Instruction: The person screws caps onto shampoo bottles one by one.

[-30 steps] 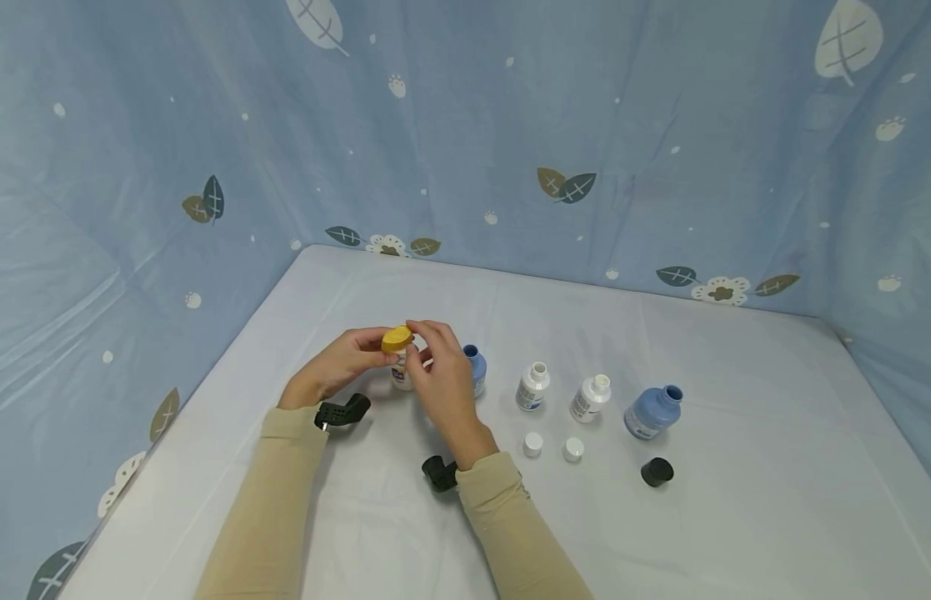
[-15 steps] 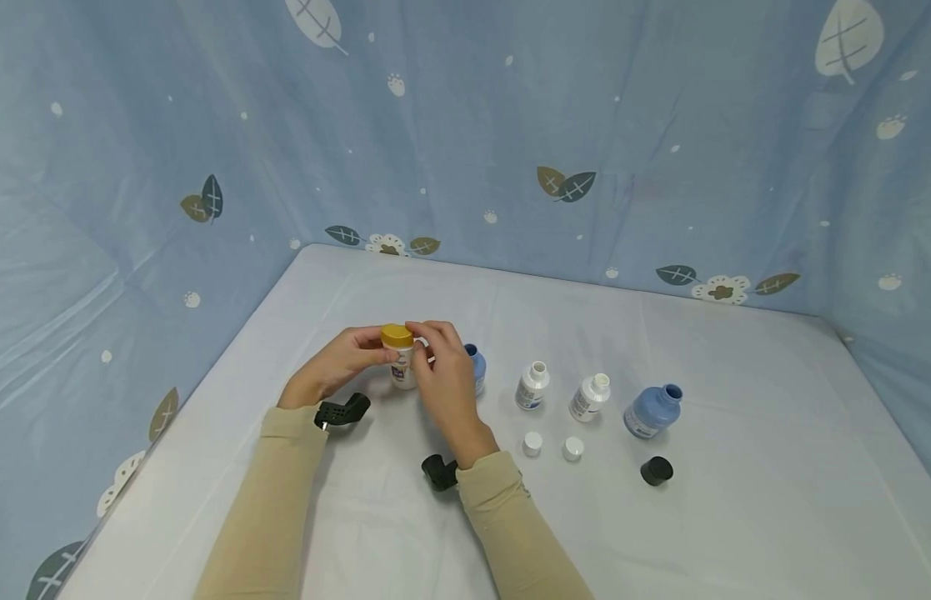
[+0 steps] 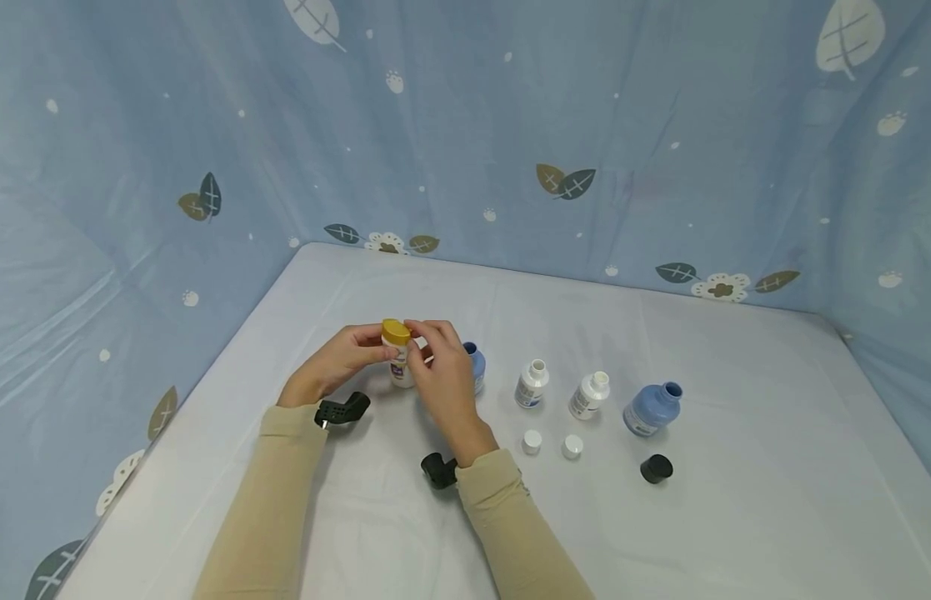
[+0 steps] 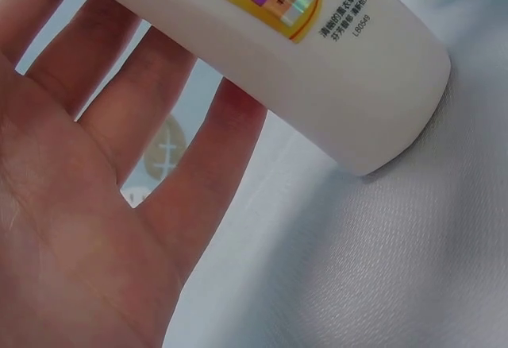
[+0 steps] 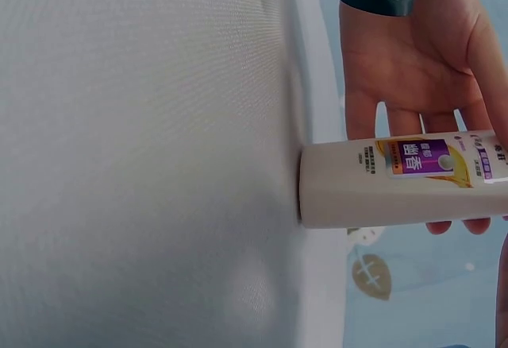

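Note:
A white bottle with a purple label and a yellow cap stands upright on the white table. My left hand holds it from the left near the top, thumb in front. In the left wrist view the fingers pass behind the bottle. My right hand has its thumb and finger at the right side of the yellow cap. In the right wrist view the bottle's base meets the table, and the cap lies outside the frame.
Behind my right hand stands an uncapped blue bottle, partly hidden. Further right are two uncapped white bottles and another uncapped blue bottle. Two white caps and a black cap lie in front. A patterned blue curtain surrounds the table.
The yellow cap's tilt has changed: slanted at first, level half a second ago, now slanted a different way on the bottle. Both hands stay nearly in place.

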`<state>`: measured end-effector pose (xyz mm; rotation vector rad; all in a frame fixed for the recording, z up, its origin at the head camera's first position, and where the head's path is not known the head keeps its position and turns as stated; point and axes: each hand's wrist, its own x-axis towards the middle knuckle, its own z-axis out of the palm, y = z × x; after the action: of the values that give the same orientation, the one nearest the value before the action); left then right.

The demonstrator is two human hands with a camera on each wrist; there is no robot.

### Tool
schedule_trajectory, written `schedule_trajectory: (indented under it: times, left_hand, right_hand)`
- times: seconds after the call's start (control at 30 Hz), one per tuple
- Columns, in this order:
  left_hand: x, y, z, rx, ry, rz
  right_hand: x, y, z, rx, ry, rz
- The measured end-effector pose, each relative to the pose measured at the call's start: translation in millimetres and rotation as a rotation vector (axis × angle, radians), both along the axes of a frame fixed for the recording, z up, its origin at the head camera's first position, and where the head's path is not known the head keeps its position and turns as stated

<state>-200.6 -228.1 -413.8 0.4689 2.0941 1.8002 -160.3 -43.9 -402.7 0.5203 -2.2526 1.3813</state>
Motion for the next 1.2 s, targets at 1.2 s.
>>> schedule_trajectory:
  times: [1.2]
  left_hand:
    - [0.0, 0.1, 1.2, 0.042, -0.013, -0.024]
  right_hand:
    - [0.7, -0.6, 0.3, 0.021, -0.028, 0.073]
